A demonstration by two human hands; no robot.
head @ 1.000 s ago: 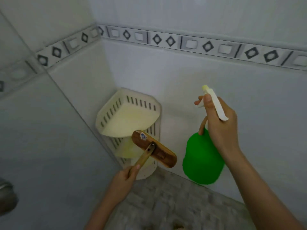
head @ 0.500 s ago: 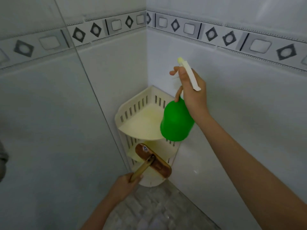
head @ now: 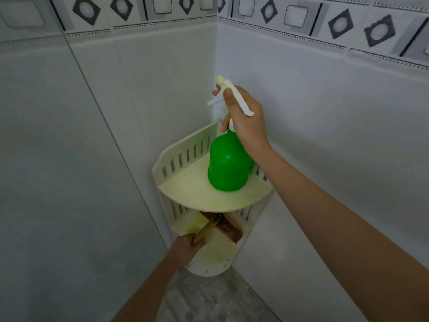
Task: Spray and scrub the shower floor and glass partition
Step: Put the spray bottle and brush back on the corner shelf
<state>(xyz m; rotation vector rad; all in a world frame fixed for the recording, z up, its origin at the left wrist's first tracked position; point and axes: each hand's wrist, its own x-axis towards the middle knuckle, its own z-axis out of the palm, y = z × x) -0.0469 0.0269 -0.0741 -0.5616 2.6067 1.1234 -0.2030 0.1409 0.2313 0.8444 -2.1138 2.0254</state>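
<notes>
Spray bottle (head: 228,166), green-bodied with a white trigger head (head: 234,96), shown upright over the upper tier (head: 185,184) of a cream plastic corner shelf (head: 162,168). Its rounded base sits at the level of the tier's surface, towards the back right; whether it touches the tier cannot be told. The right hand (head: 246,119) grips the bottle at the neck: fingers curl round the narrow part below the trigger head, the thumb lies up along the side of the head, and the forefinger reaches forward by the trigger lever. The forearm enters from the lower right.

Scrub brush (head: 229,228), with a brown wooden head, lies in the lower tier (head: 218,254) of the same shelf, partly hidden beneath the upper tier. Its pale wooden handle (head: 206,230) slants down and to the left into the left hand (head: 185,248), whose fingers are wrapped round the handle's near end. The hand is at the front edge of the lower tier.

The shelf is fixed in the corner where two white tiled walls (head: 325,135) meet, below a patterned border (head: 341,23) of grey diamonds and squares. The glass partition (head: 46,182) fills the left of the view, its edge running diagonally down towards the shelf. The shower floor (head: 209,298), of grey stone-like tile, shows beneath the shelf between the two forearms.
</notes>
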